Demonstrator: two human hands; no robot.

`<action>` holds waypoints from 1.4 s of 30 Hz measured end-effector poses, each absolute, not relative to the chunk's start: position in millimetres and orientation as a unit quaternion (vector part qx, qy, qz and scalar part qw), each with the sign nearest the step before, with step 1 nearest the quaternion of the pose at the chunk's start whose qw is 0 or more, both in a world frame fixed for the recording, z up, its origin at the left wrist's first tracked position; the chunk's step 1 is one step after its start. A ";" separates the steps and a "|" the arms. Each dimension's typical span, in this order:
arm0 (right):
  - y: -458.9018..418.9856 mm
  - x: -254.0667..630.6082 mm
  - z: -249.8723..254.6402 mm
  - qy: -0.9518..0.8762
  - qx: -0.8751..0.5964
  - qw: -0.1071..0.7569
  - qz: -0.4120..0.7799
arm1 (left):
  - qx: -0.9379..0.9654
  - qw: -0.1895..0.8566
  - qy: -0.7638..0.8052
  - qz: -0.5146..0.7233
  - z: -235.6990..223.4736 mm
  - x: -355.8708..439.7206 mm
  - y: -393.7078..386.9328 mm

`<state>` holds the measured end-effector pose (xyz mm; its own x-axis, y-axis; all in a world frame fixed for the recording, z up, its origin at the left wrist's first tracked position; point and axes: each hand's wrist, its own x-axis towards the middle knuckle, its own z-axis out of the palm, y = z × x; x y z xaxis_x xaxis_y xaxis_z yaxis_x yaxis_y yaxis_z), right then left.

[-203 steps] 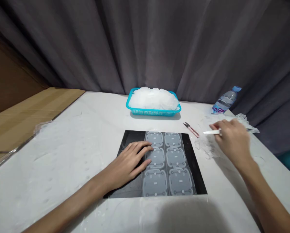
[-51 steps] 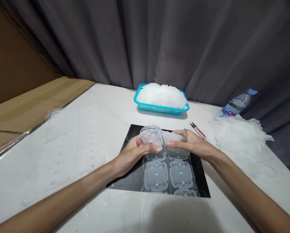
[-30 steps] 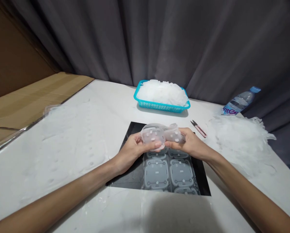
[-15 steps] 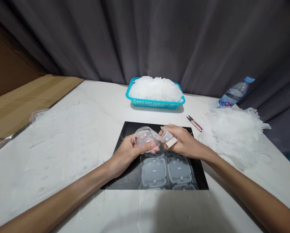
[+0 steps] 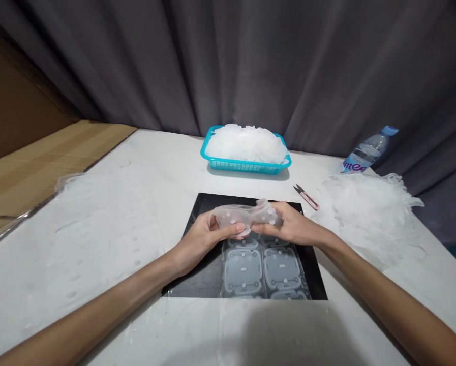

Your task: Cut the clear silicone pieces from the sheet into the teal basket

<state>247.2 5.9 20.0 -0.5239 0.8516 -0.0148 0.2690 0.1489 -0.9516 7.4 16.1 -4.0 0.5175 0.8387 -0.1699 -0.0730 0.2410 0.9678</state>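
On the black mat [image 5: 208, 269]: a translucent moulded sheet [image 5: 262, 267], far end lifted and bunched (seemingly to flex pieces loose). Closed around that raised end [image 5: 245, 217]: left hand [image 5: 207, 236] and right hand [image 5: 292, 226]. Right of the mat: snips [image 5: 307, 196], loose white trimmings [image 5: 365, 213], bottle [image 5: 367, 152]. Beyond the mat: full turquoise basket [image 5: 246, 166]. No obstruction.

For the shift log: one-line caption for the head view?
Left hand and right hand grip a translucent sheet above a black mat.
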 end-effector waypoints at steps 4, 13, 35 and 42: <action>7.1 247.9 23.4 -0.708 -0.388 0.319 0.496 | 0.491 0.709 0.374 0.342 -4.6 10.4 15.5; 10.4 231.8 66.3 -0.833 -0.452 0.284 0.146 | 0.574 0.663 0.369 0.307 -5.5 16.6 7.6; 32.1 222.0 70.9 -0.833 -0.426 0.220 0.275 | 0.747 0.418 0.404 0.323 0.5 15.5 -4.0; 31.8 220.4 75.8 -0.800 -0.412 0.223 0.376 | 0.782 0.355 0.372 0.351 -0.9 12.9 -6.0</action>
<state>220.4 31.8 75.8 -0.5613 0.8262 0.0479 0.4907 0.3789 -0.7846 12.9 -6.0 -0.9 0.4769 0.8317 0.2844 0.3330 -0.4704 0.8172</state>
